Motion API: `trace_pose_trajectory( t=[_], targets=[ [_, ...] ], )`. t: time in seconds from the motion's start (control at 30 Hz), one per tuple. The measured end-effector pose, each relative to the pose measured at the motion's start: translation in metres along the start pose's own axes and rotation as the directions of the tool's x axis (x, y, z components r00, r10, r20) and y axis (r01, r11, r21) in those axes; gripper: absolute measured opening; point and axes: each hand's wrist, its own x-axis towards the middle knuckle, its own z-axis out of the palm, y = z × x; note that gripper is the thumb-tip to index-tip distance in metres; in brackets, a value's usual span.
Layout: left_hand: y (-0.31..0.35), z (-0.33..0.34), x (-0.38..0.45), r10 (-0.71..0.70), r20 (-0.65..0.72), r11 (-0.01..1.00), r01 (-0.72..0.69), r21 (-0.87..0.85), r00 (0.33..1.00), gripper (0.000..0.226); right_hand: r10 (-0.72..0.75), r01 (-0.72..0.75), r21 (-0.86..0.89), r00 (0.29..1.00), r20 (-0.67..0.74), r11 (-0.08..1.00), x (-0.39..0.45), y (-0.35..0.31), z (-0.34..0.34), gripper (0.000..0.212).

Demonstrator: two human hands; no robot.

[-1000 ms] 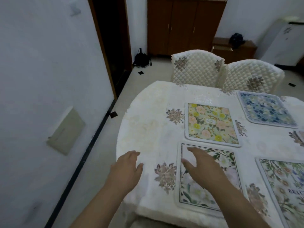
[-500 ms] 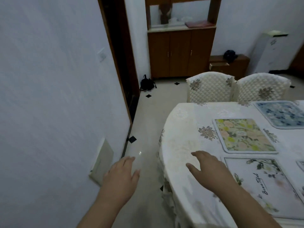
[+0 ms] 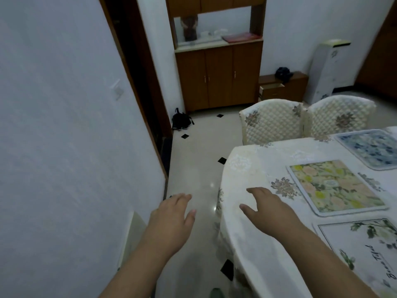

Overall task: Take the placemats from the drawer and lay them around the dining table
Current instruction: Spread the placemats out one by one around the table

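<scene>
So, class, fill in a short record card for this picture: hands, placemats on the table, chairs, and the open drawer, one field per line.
left hand: open, empty, over the floor beside the table
right hand: open, empty, over the tablecloth
placemats in view: three, the yellow floral placemat, blue floral placemat and white leafy placemat
chairs: two quilted chairs side by side at the far edge
drawer: open, in the low cabinet

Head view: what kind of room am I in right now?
Most likely a home dining room: a cloth-covered dining table laid with floral placemats, two quilted-cover chairs tucked against it, and a wooden sideboard cabinet against the far wall.
</scene>
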Motion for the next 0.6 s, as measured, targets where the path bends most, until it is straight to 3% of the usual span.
trace_pose_trajectory(
  t=[0.2, 0.6],
  targets=[
    [-0.045, -0.001, 0.122, 0.046, 0.045, 0.999, -0.047, 0.010, 0.998, 0.053, 0.065, -0.072, 0.160, 0.997, 0.047, 0.985, 0.125, -0.022, 0.012, 0.066],
    [-0.101, 0.009, 0.376, 0.202, 0.125, 0.979, -0.196, -0.058, 0.971, 0.053, 0.257, -0.254, 0.109, 0.966, -0.009, 0.961, 0.334, -0.037, 0.003, 0.067]
  ],
)
